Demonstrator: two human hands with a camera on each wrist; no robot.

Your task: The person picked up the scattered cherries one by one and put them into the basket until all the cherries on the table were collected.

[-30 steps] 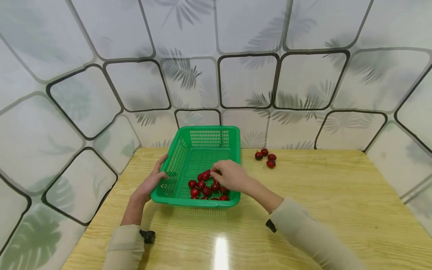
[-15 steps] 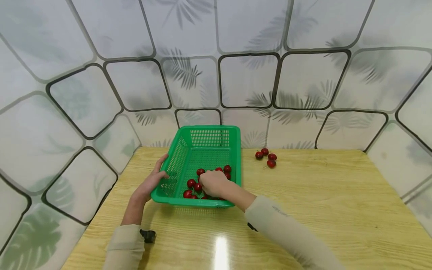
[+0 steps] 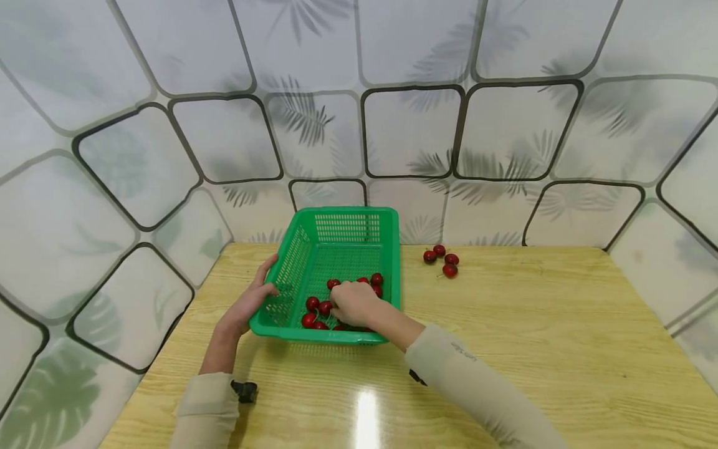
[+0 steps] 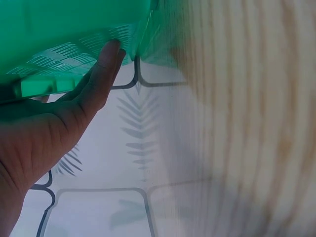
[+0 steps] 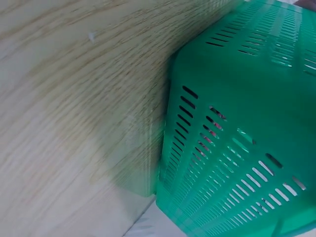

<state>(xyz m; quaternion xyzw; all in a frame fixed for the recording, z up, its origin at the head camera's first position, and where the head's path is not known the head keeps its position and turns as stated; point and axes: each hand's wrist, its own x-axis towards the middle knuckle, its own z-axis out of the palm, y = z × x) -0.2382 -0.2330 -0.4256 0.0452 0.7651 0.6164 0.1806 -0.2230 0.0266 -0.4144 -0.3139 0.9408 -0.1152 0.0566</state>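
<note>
A green plastic basket (image 3: 324, 335) stands on the wooden table, with several dark red cherries (image 3: 312, 304) in its near half. My left hand (image 3: 248, 305) holds the basket's left side at the rim; in the left wrist view, a finger (image 4: 101, 74) of it lies along the slotted outer wall. Inside the basket, my right hand (image 3: 358, 305) reaches down among the cherries with bent fingers. Its fingertips are hidden, and I cannot tell whether they pinch a cherry. The right wrist view shows only the basket's outer wall (image 5: 222, 74), with red glimpsed through the slots.
Several more cherries (image 3: 450, 270) lie in a loose group on the table (image 3: 533, 324), right of the basket near the back edge. Behind the basket rises a patterned wall covering (image 3: 412, 134).
My right hand has moved left and lower into the cherries, then stays nearly in place. Some cherries at its left have shifted slightly left. The left hand and basket keep their place.
</note>
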